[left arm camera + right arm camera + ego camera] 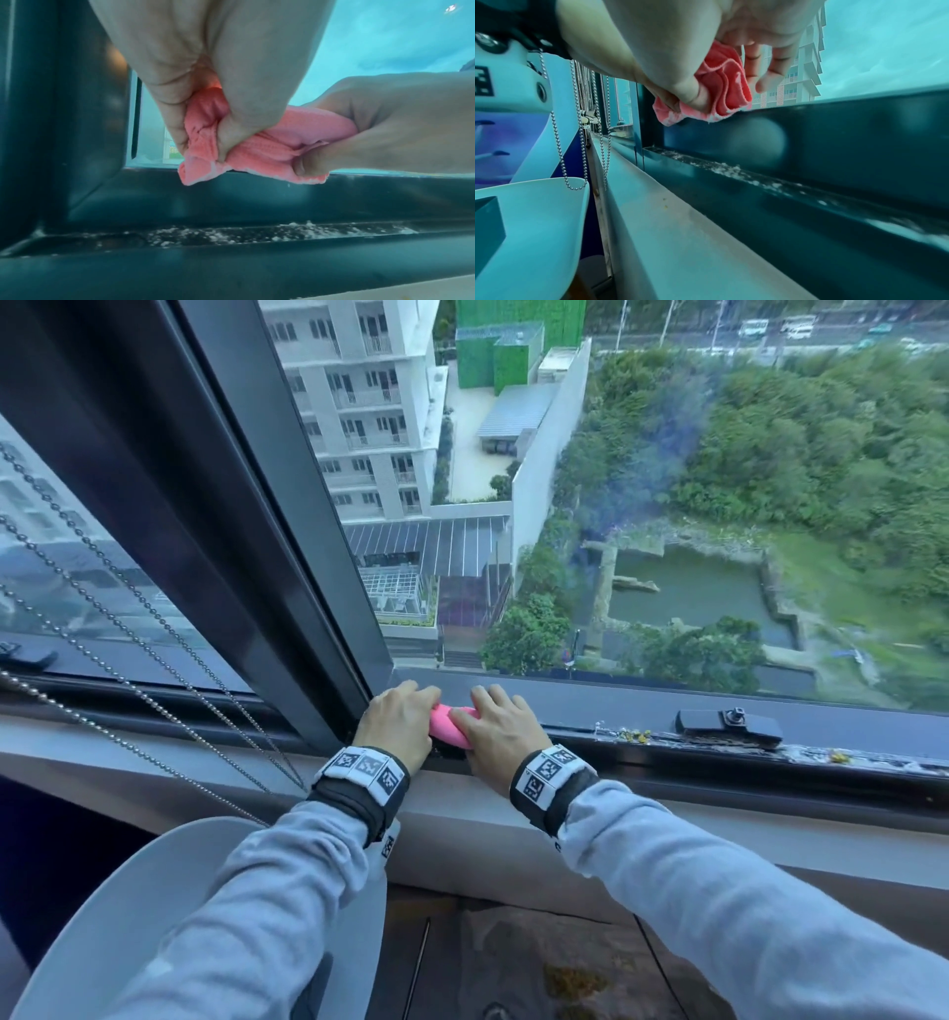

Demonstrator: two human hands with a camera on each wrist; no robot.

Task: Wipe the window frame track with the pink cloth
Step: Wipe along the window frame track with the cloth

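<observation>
Both hands hold a bunched pink cloth (451, 725) just above the dark window frame track (693, 747), beside the vertical frame post. My left hand (398, 721) grips the cloth's left end; in the left wrist view its fingers (180, 113) and thumb pinch the pink cloth (257, 150) while my right hand (385, 130) clamps the other end. In the right wrist view my right hand (693, 89) curls round the pink cloth (721, 89). The cloth hangs clear of the track (231, 236), which holds white gritty debris (726, 168).
A black latch (729, 724) sits on the track to the right, with yellow and white debris around it. Bead chains (154, 660) hang at the left. A white chair (154, 916) stands below my left arm. A pale sill (680, 233) runs along the track.
</observation>
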